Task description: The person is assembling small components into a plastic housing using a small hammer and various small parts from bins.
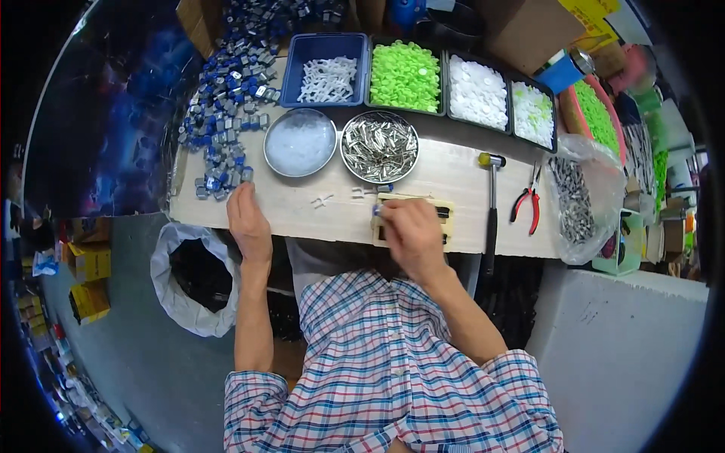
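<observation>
My left hand (248, 224) lies flat on the pale workbench (453, 177), fingers together, just below a heap of small blue and grey parts (226, 98); it holds nothing. My right hand (408, 230) is closed over a pale block jig (445, 219) at the bench's front edge, pinching a small blue-tipped part (375, 211) against it. Two small white cross pieces (323, 200) lie between my hands. Behind them stand a round metal dish of clear bits (300, 142) and a round dish of metal pins (379, 146).
Trays at the back hold white crosses (327, 78), green caps (405, 75), and white discs (477, 92). A hammer (491, 204), red-handled pliers (528, 202) and a clear bag of metal parts (575, 200) lie to the right. A lined bin (192, 275) stands below left.
</observation>
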The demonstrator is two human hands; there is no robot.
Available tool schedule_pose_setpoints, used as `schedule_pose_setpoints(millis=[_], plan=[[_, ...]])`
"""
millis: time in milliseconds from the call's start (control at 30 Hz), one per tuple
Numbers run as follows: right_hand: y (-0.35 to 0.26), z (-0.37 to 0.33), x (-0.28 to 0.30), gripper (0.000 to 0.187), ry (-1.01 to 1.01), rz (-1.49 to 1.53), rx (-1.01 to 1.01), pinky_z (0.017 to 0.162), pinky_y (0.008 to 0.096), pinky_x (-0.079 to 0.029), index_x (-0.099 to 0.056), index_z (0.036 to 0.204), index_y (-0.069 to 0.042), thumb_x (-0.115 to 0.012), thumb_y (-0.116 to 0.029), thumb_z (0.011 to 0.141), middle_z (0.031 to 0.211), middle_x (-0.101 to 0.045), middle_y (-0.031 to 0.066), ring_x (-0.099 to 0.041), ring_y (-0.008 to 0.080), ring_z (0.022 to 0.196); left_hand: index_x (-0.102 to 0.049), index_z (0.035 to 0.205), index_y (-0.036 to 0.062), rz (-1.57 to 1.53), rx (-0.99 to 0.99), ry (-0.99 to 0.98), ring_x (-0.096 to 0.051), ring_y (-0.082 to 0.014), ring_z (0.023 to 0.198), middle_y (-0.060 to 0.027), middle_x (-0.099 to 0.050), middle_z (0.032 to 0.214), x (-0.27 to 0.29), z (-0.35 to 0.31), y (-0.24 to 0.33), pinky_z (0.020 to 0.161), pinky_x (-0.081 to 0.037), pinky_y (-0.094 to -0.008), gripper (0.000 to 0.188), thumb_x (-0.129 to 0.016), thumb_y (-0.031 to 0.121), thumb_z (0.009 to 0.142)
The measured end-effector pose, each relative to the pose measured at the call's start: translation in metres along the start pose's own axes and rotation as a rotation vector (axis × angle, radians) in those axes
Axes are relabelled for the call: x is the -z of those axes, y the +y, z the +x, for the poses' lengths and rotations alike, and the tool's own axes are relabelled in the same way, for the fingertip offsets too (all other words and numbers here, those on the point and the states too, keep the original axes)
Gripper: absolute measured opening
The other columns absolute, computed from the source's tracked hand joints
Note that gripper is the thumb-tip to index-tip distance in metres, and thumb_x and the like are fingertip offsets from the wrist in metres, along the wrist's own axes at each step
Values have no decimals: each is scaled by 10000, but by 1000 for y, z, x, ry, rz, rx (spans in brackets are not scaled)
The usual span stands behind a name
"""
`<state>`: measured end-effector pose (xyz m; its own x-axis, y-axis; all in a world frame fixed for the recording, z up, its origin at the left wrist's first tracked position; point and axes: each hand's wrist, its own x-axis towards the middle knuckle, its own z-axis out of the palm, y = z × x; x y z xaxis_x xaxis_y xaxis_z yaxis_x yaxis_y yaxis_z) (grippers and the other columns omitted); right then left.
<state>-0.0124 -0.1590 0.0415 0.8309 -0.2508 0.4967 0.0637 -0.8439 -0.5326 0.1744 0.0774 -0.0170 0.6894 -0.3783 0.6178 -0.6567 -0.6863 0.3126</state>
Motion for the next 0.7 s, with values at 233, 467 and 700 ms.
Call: schedule_pose_setpoints(millis=[233,467,700], plan=[[20,-2,5,254,-35,-100,38,822,389,-489,-690,961,-61,-773,21,735,1025,-732,53,-641,253,902,-621,1152,-29,-343,313,54,-647,-208,989,-140,-636,1109,14,-17,62,781,-550,-292,178,-601,-26,975],[26,0,6,255,-69,-130,55,831,385,-494,-696,971,-53,-757,-8,727,1017,-733,52,-656,244,943,-662,1050,-20,-772,-31,-242,-671,-339,1002,-167,-642,1110,13,-28,142,845,-559,-370,253,-641,-139,828],[33,18,34,262,-224,-104,113,926,418,-494,-719,1003,-61,-740,4,750,1194,-676,89,-612,319,1090,-651,1023,-60,-884,-330,-291,-674,-377,1003,-211,-629,1081,-16,-33,157,844,-580,-398,294,-645,-141,740]])
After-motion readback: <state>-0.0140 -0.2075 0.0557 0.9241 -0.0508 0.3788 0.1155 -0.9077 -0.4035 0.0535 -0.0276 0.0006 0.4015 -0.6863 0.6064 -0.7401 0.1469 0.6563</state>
